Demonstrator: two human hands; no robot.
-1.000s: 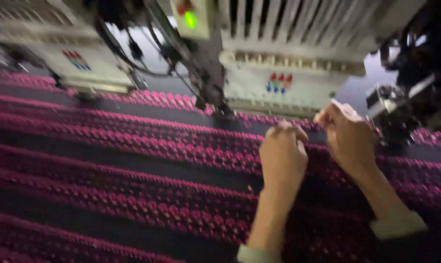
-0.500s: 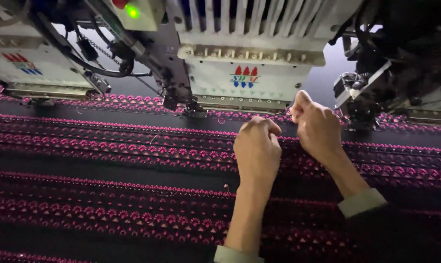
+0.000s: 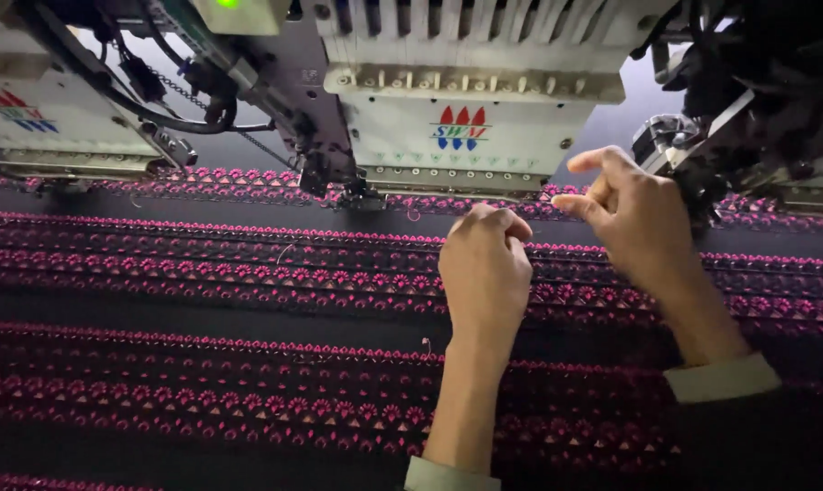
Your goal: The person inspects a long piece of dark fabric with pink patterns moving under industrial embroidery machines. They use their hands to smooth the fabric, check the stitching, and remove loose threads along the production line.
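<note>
**Hands closer under the embroidery head**

Since the earlier frame my view had moved in, and both hands sat lower and nearer; my left hand [image 3: 484, 264] was curled shut over the black fabric [image 3: 202, 305] with its magenta embroidered bands; my right hand [image 3: 634, 214] pinched thumb to forefinger (on what, I couldn't tell) beside the white embroidery head [image 3: 466, 118], which carried a small red-and-blue emblem [image 3: 463, 127]; a green light [image 3: 225, 4] glowed above.
</note>
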